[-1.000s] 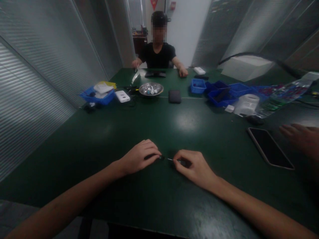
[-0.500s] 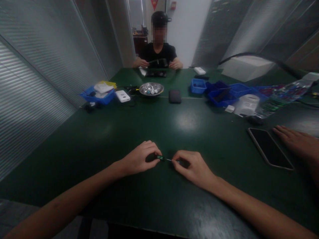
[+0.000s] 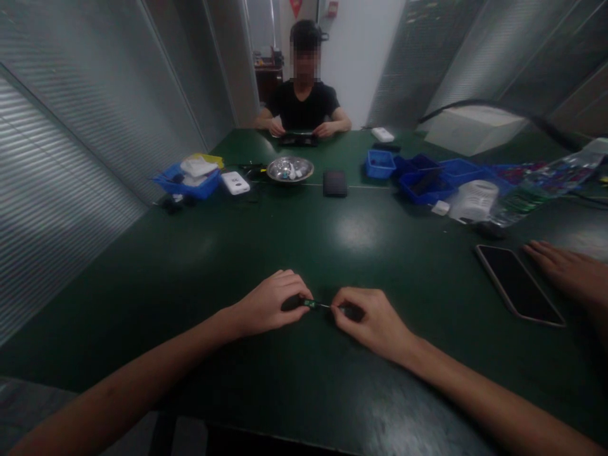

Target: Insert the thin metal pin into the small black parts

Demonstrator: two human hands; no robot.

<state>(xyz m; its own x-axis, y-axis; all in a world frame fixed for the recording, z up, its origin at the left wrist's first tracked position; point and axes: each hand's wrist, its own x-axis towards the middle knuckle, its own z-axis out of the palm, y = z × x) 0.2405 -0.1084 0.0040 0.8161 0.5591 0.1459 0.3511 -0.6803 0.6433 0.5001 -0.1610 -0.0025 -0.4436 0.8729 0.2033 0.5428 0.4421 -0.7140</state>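
My left hand (image 3: 275,304) pinches a small green circuit board (image 3: 310,304) between thumb and fingertips, just above the green table. In my right hand (image 3: 373,316), thumb and forefinger close on a thin tool with a slim metal tip (image 3: 324,306). That tip points left and meets or nearly meets the board's right end; contact is too small to tell. Most of the tool is hidden by my fingers, so its exact kind does not show.
Right of my hands lies a phone (image 3: 520,285), beside another person's hand (image 3: 570,269). Farther back are a metal bowl (image 3: 289,179) of small parts, a black square object (image 3: 335,183), blue bins (image 3: 380,166) and a plastic bottle (image 3: 546,183). Across the table sits a person (image 3: 304,104).
My left hand has brought the circuit board slightly right, closing the gap to the tool's tip. The person opposite has lowered the dark object to the table.
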